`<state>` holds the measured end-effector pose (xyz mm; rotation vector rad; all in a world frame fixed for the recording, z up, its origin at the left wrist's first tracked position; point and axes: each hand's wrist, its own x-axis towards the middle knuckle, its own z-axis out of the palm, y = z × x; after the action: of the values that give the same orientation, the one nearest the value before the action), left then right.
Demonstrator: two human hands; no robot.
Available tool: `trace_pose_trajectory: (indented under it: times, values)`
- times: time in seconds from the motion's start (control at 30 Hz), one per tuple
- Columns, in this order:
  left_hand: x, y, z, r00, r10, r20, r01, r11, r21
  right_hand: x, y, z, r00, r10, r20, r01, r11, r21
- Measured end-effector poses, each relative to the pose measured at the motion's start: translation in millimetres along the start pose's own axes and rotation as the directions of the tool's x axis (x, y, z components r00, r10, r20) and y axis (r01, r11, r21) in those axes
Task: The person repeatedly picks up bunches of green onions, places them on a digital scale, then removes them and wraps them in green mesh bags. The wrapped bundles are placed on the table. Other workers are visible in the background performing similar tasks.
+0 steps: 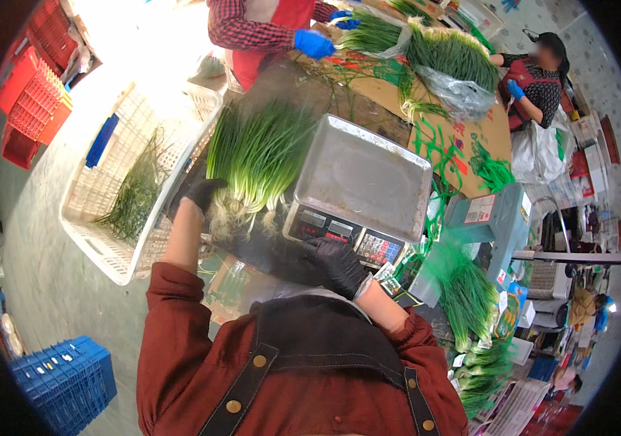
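A loose pile of green scallions (261, 152) lies on the dark table, its white roots towards me. My left hand (204, 195), in a black glove, is against the pile's left edge near the root ends; its fingertips are hard to make out. In front of the digital scale's keypad (380, 248) is my right hand (338, 266), also black-gloved, with its fingers pointing left and nothing visible in them. The scale's metal pan (365, 174) holds nothing and sits right of the pile.
Left stands a white plastic crate (141, 256) with scallion scraps (139, 191). A grey-green taping machine (487, 218), green ties (436, 147) and bundled scallions (466, 300) lie right. Two people with blue gloves (313, 43) work across the table by more scallions (452, 57). Blue crates (65, 381) stand lower left.
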<state>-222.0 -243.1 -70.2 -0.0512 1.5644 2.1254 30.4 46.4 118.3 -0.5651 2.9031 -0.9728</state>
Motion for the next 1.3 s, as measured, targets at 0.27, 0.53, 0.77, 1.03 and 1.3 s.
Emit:
trace_pose_trajectory:
  times: [0.27, 0.53, 0.77, 1.03, 1.3]
  values:
    - [-80, 68, 25, 0.967, -0.207, 0.147, 0.248, 0.898, -0.364, 15, 1, -4, 0.987, 0.158, -0.001, -0.153, 0.956, 0.25]
    - [-144, -26, 127, 0.991, -0.089, 0.101, 0.124, 0.899, -0.421, 69, -32, 53, 0.961, -0.095, -0.26, 0.076, 0.994, -0.084]
    - [-139, -30, 122, 0.961, -0.124, 0.246, 0.273, 0.544, -0.793, 77, -11, 64, 0.903, 0.237, -0.357, -0.104, 0.929, 0.354]
    - [-168, -15, 145, 0.902, -0.327, 0.282, 0.431, 0.671, -0.603, 85, 23, 75, 0.778, 0.493, 0.39, -0.616, 0.471, 0.631]
    - [-205, 9, 190, 0.993, -0.096, 0.07, 0.097, 0.995, -0.015, 77, -14, 57, 0.915, 0.401, 0.055, -0.303, 0.59, 0.749]
